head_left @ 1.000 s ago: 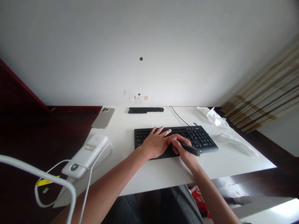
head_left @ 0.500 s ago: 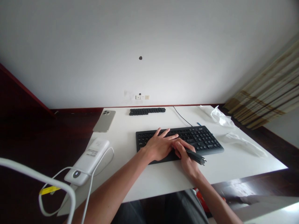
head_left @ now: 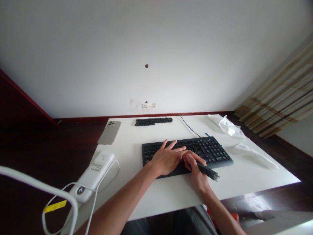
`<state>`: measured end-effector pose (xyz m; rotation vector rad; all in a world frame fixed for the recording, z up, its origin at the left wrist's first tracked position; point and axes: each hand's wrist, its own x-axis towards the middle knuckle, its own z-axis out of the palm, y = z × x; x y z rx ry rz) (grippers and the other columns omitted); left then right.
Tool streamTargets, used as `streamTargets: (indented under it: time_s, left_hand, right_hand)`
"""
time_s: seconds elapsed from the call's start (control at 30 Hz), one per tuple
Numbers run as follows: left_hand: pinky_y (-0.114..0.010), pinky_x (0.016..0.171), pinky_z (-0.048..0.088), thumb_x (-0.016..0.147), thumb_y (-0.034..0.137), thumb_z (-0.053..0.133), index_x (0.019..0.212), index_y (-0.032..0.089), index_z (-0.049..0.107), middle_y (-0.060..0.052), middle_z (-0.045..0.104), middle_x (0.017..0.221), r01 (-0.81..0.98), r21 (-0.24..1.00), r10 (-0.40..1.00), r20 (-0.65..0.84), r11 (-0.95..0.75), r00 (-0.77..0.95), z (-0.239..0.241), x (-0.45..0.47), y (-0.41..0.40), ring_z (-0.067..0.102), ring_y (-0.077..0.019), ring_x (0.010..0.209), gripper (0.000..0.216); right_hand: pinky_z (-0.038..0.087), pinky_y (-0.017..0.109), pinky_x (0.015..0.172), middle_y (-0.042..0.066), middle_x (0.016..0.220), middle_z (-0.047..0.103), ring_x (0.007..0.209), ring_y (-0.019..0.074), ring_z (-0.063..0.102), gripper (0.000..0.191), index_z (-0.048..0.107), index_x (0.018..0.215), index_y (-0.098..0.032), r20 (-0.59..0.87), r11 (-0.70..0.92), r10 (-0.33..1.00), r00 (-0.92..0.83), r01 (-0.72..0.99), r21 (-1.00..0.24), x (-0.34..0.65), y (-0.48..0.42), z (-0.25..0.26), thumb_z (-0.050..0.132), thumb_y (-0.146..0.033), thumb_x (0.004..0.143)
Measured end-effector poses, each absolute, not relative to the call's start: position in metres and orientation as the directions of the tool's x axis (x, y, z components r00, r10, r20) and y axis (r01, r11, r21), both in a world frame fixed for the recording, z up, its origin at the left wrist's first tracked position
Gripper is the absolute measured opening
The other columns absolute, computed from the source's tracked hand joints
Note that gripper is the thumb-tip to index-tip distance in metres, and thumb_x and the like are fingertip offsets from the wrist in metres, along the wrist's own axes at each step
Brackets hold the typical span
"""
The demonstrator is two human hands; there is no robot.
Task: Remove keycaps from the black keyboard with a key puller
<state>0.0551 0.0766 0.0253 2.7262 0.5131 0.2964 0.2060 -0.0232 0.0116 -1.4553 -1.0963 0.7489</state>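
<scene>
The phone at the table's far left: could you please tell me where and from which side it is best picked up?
Probably pinch its two long edges near the middle, coming from above: the phone lies flat, camera side up, its thin sides free, at the left edge of the table.

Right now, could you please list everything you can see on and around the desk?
Flat rectangular tabletop: one, white, centre.
Full-size plastic keyboard: one, black, mid-table, under both hands.
Strip of loose keycaps: one, black, far edge.
Face-down smartphone: one, beige-grey, far left corner.
Oblong power bank: one, white, left edge, cabled.
Crumpled plastic wrappers: two, clear, right side.
Slim pen-like tool: one, black, in right grip.
Left hand: one, bare, flat on keyboard.
Right hand: one, bare, holding tool.
</scene>
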Motion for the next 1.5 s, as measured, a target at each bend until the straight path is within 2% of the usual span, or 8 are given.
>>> streamTargets:
  time_s: [0.47,0.7,0.8,0.93,1.03,1.2,1.37,1.5]
  left_hand:
    - [-0.055,0.132,0.017,0.11,0.034,0.032,0.165,0.024,0.027,-0.004,0.044,0.166,0.356,0.448,0.474,0.181,-0.82,0.862,0.018,0.056,0.08,0.027,-0.026,0.16,0.056]
    - [-0.059,0.131,0.022,0.104,0.029,0.048,0.165,0.021,0.026,-0.009,0.048,0.164,0.335,0.544,0.512,0.211,-0.77,0.833,0.021,0.059,0.08,0.037,-0.0292,0.156,0.066]
    - [-0.053,0.129,0.033,0.099,0.023,0.055,0.164,0.02,0.029,-0.012,0.051,0.159,0.294,0.622,0.565,0.293,-0.725,0.772,0.022,0.056,0.085,0.046,-0.0279,0.149,0.07]
    - [-0.047,0.123,0.043,0.097,0.017,0.053,0.162,0.025,0.032,-0.011,0.054,0.154,0.204,0.679,0.613,0.441,-0.705,0.656,0.032,0.048,0.094,0.049,-0.0252,0.143,0.069]
    - [-0.053,0.124,0.04,0.094,0.021,0.06,0.166,0.027,0.024,-0.012,0.05,0.156,0.197,0.605,0.572,0.523,-0.771,0.632,0.048,0.051,0.096,0.045,-0.0296,0.146,0.081]
    - [-0.049,0.114,0.049,0.096,0.019,0.058,0.166,0.027,0.018,-0.013,0.056,0.149,0.129,0.551,0.498,0.598,-0.825,0.628,0.064,0.07,0.096,0.054,-0.0294,0.138,0.082]
    - [-0.034,0.087,0.058,0.106,0.029,0.046,0.147,0.026,0.049,-0.01,0.068,0.125,0.2,0.683,0.674,0.548,-0.702,0.495,0.052,0.056,0.117,0.069,-0.022,0.106,0.041]
    - [-0.026,0.068,0.05,0.106,0.041,0.047,0.118,0.021,0.064,-0.004,0.071,0.089,0.343,0.773,0.845,0.463,-0.533,0.269,0.035,0.029,0.149,0.065,-0.0175,0.074,0.029]
  right_hand:
    - [0.041,0.032,0.065,0.001,0.072,0.057,0.066,0.0174,0.05,0.031,0.066,0.085,-0.021,0.301,0.196,0.841,0.449,0.266,-0.944,0.205,-0.017,0.008,0.055,-0.042,0.103]
    - [0.044,0.032,0.066,0.008,0.109,0.066,0.08,0.0207,0.06,0.033,0.064,0.106,-0.021,0.333,0.214,0.679,0.654,0.258,-0.942,0.216,-0.013,-0.002,0.054,-0.051,0.096]
    - [0.045,0.034,0.07,0.008,0.1,0.064,0.091,0.0255,0.06,0.037,0.064,0.097,-0.02,0.369,0.247,0.578,0.728,0.275,-0.929,0.224,-0.013,-0.007,0.05,-0.054,0.092]
    - [0.043,0.032,0.066,0.003,0.084,0.06,0.074,0.0203,0.054,0.034,0.061,0.092,-0.021,0.325,0.163,0.583,0.744,0.285,-0.945,0.228,-0.008,0.002,0.053,-0.054,0.091]
    - [0.041,0.03,0.063,-0.003,0.072,0.053,0.066,0.0169,0.049,0.029,0.055,0.091,-0.023,0.242,0.023,0.702,0.67,0.318,-0.948,0.225,0.007,0.025,0.065,-0.051,0.091]
    - [0.042,0.028,0.063,-0.003,0.071,0.053,0.065,0.0144,0.047,0.037,0.053,0.08,-0.022,0.194,0.096,0.883,0.428,0.239,-0.966,0.207,0.046,0.068,0.063,-0.053,0.096]
    - [0.053,0.03,0.076,0.002,0.09,0.067,0.083,0.0188,0.064,0.029,0.063,0.099,-0.021,0.139,0.117,0.986,0.096,0.207,-0.971,0.208,0.059,0.087,0.072,-0.047,0.091]
    - [0.055,0.033,0.081,0.002,0.094,0.07,0.084,0.019,0.066,0.021,0.068,0.105,-0.025,0.114,0.061,0.992,0.058,0.567,-0.822,0.233,0.044,0.084,0.072,-0.04,0.092]
